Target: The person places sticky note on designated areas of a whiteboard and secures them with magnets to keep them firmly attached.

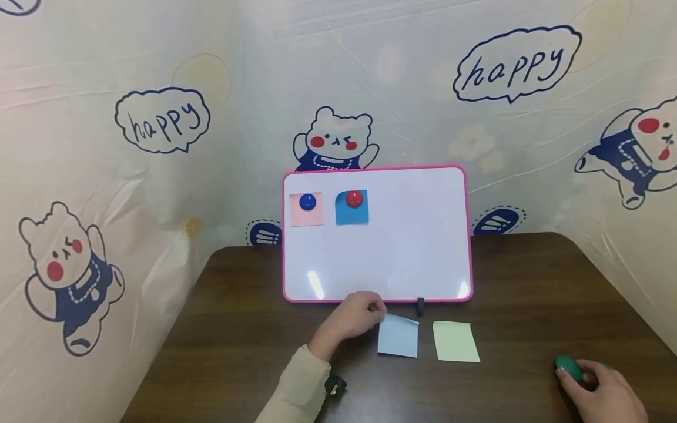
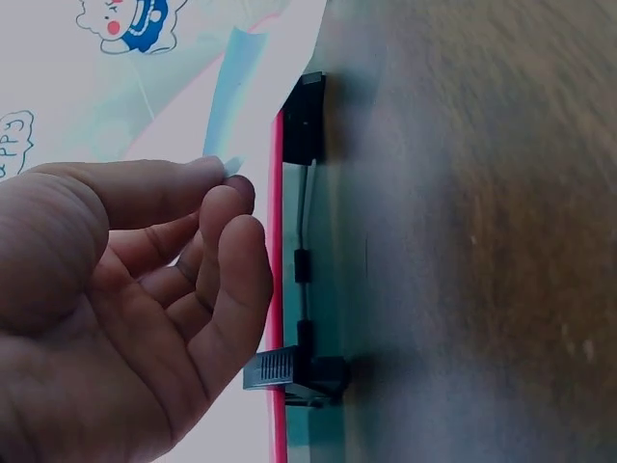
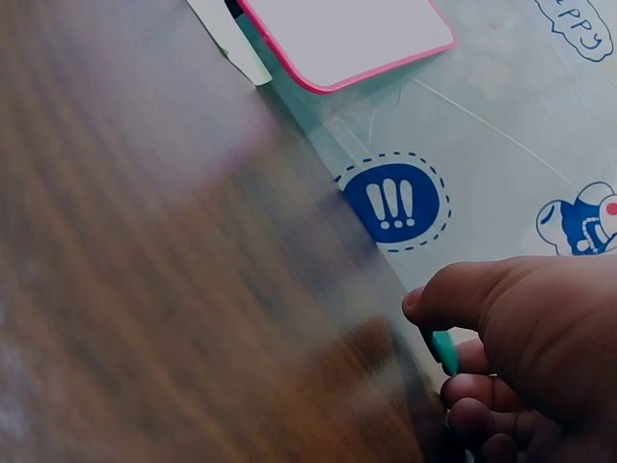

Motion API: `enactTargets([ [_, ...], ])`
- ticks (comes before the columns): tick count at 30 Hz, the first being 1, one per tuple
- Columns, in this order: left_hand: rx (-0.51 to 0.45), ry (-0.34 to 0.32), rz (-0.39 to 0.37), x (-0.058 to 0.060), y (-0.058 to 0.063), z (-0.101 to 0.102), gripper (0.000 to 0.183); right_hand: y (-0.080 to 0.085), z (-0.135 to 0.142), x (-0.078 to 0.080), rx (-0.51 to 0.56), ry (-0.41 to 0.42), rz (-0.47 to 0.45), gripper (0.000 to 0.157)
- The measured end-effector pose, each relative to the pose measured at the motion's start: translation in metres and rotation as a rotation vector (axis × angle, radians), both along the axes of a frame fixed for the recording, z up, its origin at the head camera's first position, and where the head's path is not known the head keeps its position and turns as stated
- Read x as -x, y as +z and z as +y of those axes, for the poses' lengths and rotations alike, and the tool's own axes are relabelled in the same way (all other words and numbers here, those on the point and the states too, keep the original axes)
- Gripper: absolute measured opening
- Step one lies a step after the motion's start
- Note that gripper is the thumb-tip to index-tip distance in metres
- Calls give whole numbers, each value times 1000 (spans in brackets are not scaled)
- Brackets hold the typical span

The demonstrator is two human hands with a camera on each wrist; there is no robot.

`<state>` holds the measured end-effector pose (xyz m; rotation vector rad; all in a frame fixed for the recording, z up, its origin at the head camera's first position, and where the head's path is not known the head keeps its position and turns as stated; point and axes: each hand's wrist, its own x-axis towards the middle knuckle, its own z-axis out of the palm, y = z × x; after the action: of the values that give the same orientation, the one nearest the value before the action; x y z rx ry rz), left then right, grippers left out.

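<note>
My left hand [image 1: 357,314] pinches the upper left corner of a light blue sticky note [image 1: 398,336] between thumb and fingertips, just in front of the whiteboard [image 1: 412,247]. In the left wrist view the note [image 2: 234,92] appears as a thin blue strip rising from the fingertips. At the table's right side my right hand [image 1: 608,390] holds a round green magnet [image 1: 569,368] between thumb and fingers. Only a sliver of the magnet [image 3: 444,352] shows in the right wrist view. A pale green sticky note [image 1: 456,342] lies right of the blue one.
The pink-framed whiteboard leans upright at the back of the wooden table [image 1: 227,329]. On it, a blue magnet [image 1: 307,202] sits over a pink note [image 1: 307,218] and a red magnet [image 1: 354,199] over a darker blue note [image 1: 351,217]. Black feet [image 2: 304,116] support its lower edge.
</note>
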<state>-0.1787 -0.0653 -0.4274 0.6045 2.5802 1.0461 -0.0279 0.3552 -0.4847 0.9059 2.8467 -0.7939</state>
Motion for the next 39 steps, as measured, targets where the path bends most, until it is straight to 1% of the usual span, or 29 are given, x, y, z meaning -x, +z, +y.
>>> enactTargets([
  [5,-37,22,-32,1,1,0,5,0,0,1,1,-1,-14,72],
  [11,-89,38,-52,4,-1,1,5,0,0,1,4,-2,-4,71],
  [20,-135,72,-31,5,-4,1,5,2,-2,0,18,-9,-14,72],
  [27,-163,87,-17,5,-5,2,4,4,-1,0,31,1,-14,73],
  [32,-186,104,-5,4,-5,1,5,5,-1,0,31,4,-18,71],
  [39,-190,133,24,4,-2,0,5,5,-3,0,33,-5,-29,71],
])
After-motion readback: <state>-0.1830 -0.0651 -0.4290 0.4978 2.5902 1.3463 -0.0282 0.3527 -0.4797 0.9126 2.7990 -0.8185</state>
